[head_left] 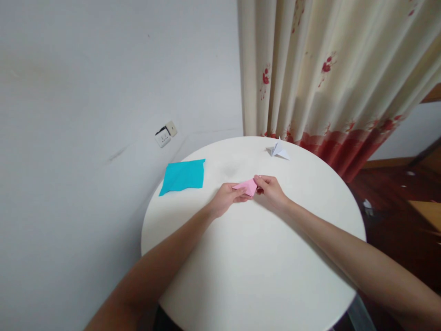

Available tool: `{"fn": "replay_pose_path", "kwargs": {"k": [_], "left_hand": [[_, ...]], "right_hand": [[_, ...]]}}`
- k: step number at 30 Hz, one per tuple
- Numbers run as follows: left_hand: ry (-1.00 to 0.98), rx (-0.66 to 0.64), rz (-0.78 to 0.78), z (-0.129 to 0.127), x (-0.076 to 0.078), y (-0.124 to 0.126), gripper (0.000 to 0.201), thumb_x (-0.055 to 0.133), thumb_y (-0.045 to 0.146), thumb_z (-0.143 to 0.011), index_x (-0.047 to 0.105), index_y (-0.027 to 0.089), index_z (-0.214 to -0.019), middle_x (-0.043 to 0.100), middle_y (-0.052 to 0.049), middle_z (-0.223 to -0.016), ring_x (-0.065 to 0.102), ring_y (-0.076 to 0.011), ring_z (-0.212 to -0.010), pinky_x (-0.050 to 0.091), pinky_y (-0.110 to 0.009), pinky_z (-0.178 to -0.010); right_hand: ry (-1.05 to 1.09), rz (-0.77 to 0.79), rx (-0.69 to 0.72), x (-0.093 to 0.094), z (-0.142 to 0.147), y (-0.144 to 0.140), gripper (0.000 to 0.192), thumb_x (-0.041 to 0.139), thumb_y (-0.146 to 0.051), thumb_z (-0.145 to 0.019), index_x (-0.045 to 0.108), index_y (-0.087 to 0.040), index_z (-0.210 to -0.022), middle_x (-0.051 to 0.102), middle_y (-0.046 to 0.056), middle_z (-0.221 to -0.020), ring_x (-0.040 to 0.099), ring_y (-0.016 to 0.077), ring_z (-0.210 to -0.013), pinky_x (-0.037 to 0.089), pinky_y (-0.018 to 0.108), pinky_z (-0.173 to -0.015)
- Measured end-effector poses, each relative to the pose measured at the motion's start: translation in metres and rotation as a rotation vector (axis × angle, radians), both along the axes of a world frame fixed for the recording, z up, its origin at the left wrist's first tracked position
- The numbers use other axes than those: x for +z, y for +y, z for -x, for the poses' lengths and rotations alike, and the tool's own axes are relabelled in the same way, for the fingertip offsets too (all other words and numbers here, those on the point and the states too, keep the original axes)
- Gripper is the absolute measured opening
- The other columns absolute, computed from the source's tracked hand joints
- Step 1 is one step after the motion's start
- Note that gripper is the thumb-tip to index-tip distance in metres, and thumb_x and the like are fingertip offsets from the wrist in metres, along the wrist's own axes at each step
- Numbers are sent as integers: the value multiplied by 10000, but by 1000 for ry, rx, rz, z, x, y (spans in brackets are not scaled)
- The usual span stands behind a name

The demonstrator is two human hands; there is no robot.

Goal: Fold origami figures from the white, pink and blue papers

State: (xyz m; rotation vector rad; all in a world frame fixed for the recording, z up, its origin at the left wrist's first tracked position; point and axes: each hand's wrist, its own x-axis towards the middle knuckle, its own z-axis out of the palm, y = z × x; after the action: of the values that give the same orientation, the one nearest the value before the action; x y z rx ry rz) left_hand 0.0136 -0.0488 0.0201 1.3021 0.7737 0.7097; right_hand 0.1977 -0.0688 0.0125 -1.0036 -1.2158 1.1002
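A small folded piece of pink paper is held between my two hands, just above the middle of the table. My left hand pinches its left part, thumb on top and fingers underneath. The fingertips of my right hand are closed on its right upper corner. Part of the paper is covered by my fingers. Beyond my right hand stands a folded white paper crane. To the left of my left hand lies a flat blue sheet with uneven edges.
The round white table stands against a white wall with a socket on it. A cream and red curtain hangs behind the table. Some small white thing lies on the dark floor at the right.
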Motion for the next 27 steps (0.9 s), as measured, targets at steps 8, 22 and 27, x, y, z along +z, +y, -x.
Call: {"fn": "replay_pose_path", "kwargs": {"k": [8,22,27], "left_hand": [[-124,-71,176,1,1,5,467,619,500,-888,706,82,-1078,728,-202,-1070,721,-234,-926,519,-355,-907],[81,-170,-4,4,7,3,456,663,535,-838,726,116,-1007,755,-158,-916,705,-169,-726,473,-229,-625],[227,-221,-119,9,8,6,468,613,551,-862,756,114,-952,723,-113,-671,618,-121,-536,373,-198,-484]], "right_hand": [[-92,-53,-43,3,-1,-1,531,624,-667,-766,566,-184,-555,482,-15,-505,402,118,-515,330,267,-503],[-72,-40,-27,8,-1,-5,497,668,-622,-736,620,-164,-552,468,-22,-493,362,103,-513,302,255,-483],[-55,-98,72,6,1,-5,447,679,-594,-752,730,-153,-697,584,6,-595,450,118,-560,374,266,-546]]}}
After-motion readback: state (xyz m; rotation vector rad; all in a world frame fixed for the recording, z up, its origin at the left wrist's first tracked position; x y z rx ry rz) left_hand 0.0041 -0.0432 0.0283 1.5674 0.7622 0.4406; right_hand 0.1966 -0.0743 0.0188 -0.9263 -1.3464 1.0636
